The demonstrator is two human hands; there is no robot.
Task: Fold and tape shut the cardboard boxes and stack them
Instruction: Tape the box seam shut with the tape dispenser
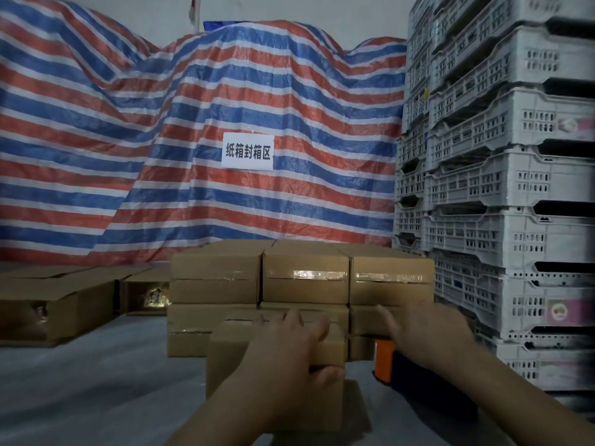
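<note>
A brown cardboard box [231, 358] stands in front of me on the grey floor. My left hand [289, 349] grips its top right part, fingers over the top and thumb hooked under an edge. Behind it is a stack of taped boxes [306, 275], three across and several layers high, with shiny tape on their fronts. My right hand [425, 329] is blurred, its fingers stretched out against the lower right box of the stack and holding nothing. An orange tape dispenser [384, 362] sits on the floor just below that hand.
Open untaped boxes [54, 304] lie on the floor at the left. Tall stacks of white plastic crates [502, 188] fill the right side. A red, white and blue striped tarp [161, 140] with a white paper sign [248, 151] covers the back.
</note>
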